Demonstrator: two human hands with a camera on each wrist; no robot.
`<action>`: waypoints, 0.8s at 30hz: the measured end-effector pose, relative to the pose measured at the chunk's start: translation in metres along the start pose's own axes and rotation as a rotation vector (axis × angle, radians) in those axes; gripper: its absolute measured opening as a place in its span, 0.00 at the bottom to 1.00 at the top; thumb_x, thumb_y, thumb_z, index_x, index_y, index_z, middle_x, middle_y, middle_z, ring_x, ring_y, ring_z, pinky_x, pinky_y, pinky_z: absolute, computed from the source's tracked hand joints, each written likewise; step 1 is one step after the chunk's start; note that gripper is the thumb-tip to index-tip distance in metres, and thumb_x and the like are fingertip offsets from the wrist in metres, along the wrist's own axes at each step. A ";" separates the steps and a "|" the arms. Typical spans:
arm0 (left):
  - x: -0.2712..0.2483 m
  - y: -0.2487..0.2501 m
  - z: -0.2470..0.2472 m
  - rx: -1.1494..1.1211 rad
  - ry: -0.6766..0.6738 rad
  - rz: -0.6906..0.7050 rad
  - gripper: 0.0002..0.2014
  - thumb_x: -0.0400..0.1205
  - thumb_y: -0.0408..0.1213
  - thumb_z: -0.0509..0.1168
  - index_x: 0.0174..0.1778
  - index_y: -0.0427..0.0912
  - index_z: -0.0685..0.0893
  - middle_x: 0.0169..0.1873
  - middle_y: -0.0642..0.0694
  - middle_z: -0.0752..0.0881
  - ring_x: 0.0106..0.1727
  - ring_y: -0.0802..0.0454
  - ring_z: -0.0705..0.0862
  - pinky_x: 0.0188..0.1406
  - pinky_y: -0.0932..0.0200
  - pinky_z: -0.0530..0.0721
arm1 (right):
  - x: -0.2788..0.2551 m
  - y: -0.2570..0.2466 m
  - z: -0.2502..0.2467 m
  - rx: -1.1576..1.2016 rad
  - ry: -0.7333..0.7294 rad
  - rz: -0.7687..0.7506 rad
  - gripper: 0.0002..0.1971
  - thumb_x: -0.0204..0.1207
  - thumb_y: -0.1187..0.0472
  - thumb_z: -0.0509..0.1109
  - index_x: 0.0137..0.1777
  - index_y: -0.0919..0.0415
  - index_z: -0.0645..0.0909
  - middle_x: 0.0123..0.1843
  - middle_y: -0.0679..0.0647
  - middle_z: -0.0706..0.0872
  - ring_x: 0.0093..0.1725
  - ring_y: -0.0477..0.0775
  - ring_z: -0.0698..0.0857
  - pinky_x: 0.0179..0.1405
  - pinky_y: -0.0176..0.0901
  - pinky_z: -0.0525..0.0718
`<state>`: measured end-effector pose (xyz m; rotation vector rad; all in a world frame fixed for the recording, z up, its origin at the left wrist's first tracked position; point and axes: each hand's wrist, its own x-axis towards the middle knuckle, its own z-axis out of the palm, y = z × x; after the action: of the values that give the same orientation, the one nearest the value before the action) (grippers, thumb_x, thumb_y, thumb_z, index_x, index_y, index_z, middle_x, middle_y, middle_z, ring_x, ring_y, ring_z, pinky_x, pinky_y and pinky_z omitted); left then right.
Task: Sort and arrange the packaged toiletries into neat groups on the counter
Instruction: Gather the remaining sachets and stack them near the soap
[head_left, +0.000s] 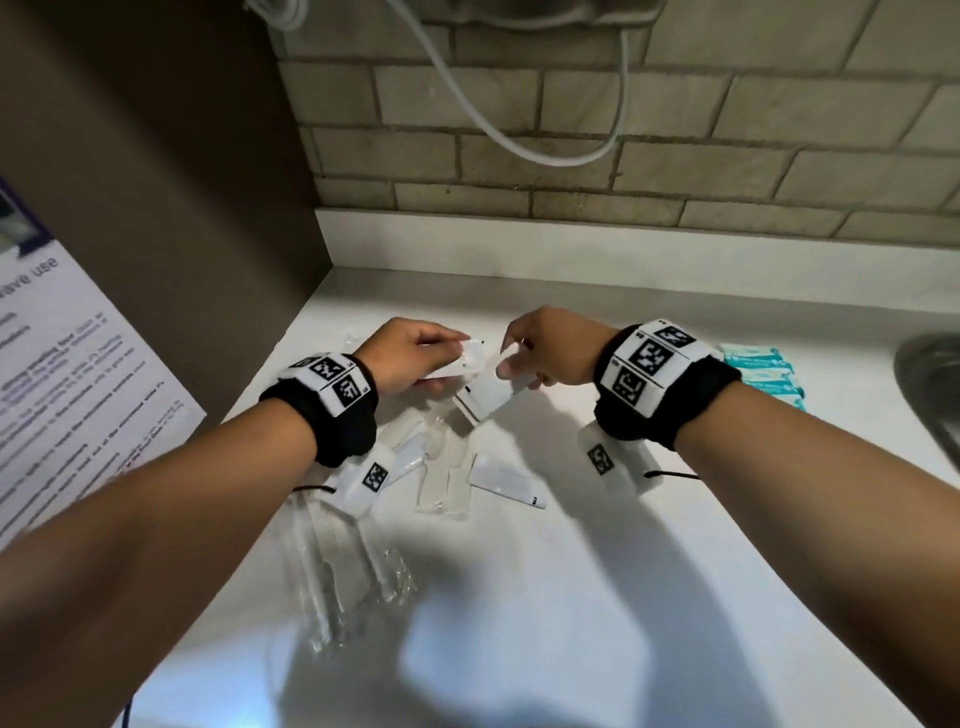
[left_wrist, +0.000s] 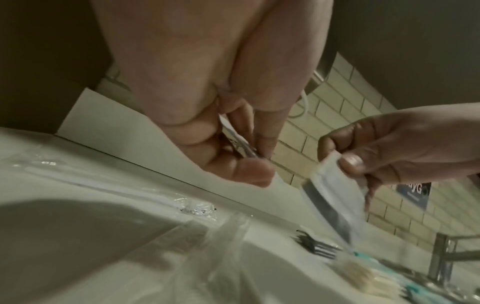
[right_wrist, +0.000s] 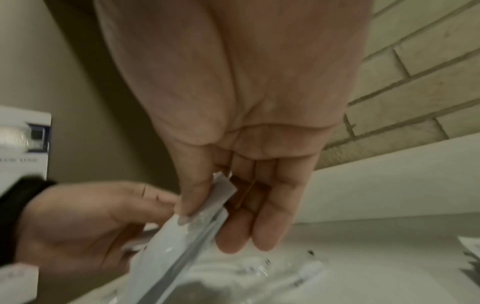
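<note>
Over the white counter (head_left: 597, 545) my left hand (head_left: 415, 358) pinches a flat white packet (head_left: 465, 359) between thumb and fingers. The left wrist view shows that packet's thin edge (left_wrist: 241, 146) in the pinch. Close beside it my right hand (head_left: 540, 348) holds another white packet (head_left: 491, 395) by its top end, and it hangs tilted down to the left. The same packet (right_wrist: 182, 236) sits between thumb and fingers in the right wrist view. Clear-wrapped combs (head_left: 436, 467), one white sachet (head_left: 509, 486) and clear-wrapped toothbrushes (head_left: 332, 566) lie on the counter below my hands.
Teal and white packets (head_left: 769, 376) are stacked at the right, near a metal sink rim (head_left: 930, 384). A brown cabinet side (head_left: 171, 171) with a printed notice (head_left: 62, 389) closes the left. Tiled wall (head_left: 623, 145) and a hanging white cable (head_left: 519, 130) stand behind.
</note>
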<state>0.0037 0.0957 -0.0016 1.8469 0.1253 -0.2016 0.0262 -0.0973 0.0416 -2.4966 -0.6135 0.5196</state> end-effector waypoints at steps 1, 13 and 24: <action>-0.003 0.001 0.000 -0.012 0.002 -0.022 0.09 0.84 0.30 0.65 0.56 0.39 0.87 0.42 0.42 0.87 0.30 0.60 0.86 0.27 0.69 0.85 | -0.002 -0.003 -0.002 0.034 0.027 -0.013 0.06 0.78 0.60 0.72 0.52 0.59 0.82 0.34 0.54 0.84 0.26 0.46 0.81 0.30 0.39 0.79; -0.040 0.012 -0.015 -0.287 -0.080 -0.039 0.11 0.81 0.25 0.55 0.49 0.35 0.83 0.39 0.40 0.84 0.36 0.48 0.82 0.29 0.60 0.83 | 0.004 -0.026 0.009 0.368 0.151 0.020 0.03 0.81 0.66 0.66 0.47 0.66 0.76 0.35 0.65 0.84 0.36 0.60 0.81 0.42 0.54 0.83; -0.022 -0.016 -0.026 -0.048 0.126 -0.039 0.13 0.75 0.19 0.65 0.45 0.42 0.86 0.40 0.39 0.87 0.34 0.49 0.86 0.46 0.52 0.88 | 0.019 -0.042 0.017 0.272 0.376 -0.182 0.04 0.73 0.65 0.76 0.46 0.63 0.89 0.38 0.49 0.80 0.36 0.45 0.77 0.35 0.30 0.74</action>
<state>-0.0188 0.1259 -0.0054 1.8102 0.2514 -0.1081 0.0209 -0.0491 0.0470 -2.1751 -0.5691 0.0539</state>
